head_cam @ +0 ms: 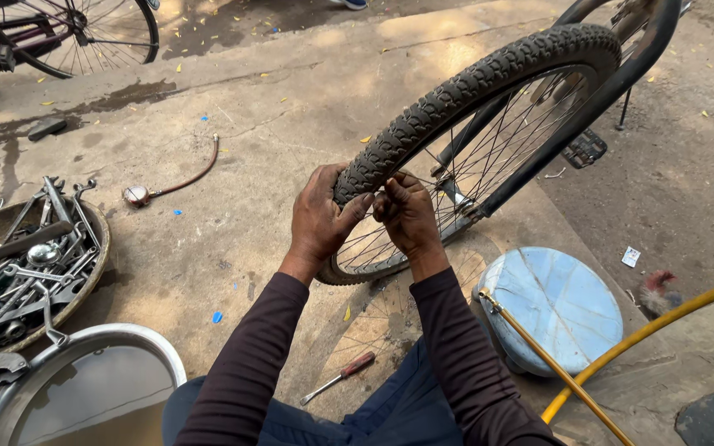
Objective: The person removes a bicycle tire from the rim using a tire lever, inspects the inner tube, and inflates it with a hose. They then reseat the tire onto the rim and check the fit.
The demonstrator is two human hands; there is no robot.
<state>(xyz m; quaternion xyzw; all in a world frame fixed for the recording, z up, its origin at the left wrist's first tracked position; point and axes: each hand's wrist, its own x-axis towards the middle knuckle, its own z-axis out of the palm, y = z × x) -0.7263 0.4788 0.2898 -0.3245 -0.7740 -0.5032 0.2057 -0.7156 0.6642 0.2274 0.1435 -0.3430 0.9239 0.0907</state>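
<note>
A bicycle wheel with a knobby black tyre [489,78] stands tilted in front of me, still in its black frame [588,103]. My left hand [320,219] grips the tyre's near end from the left, thumb over the tread. My right hand [409,216] pinches the tyre's edge against the rim [357,268] just beside it, fingers curled. Both hands press on the same short stretch of tyre. Dark long sleeves cover my arms.
A round pan of wrenches and tools [22,264] lies at left, a metal basin of water [84,388] below it. A red-handled screwdriver [342,376] lies on the concrete. A pale blue round stool [559,306], a yellow hose [646,339] and a pressure gauge with hose [138,195] are nearby.
</note>
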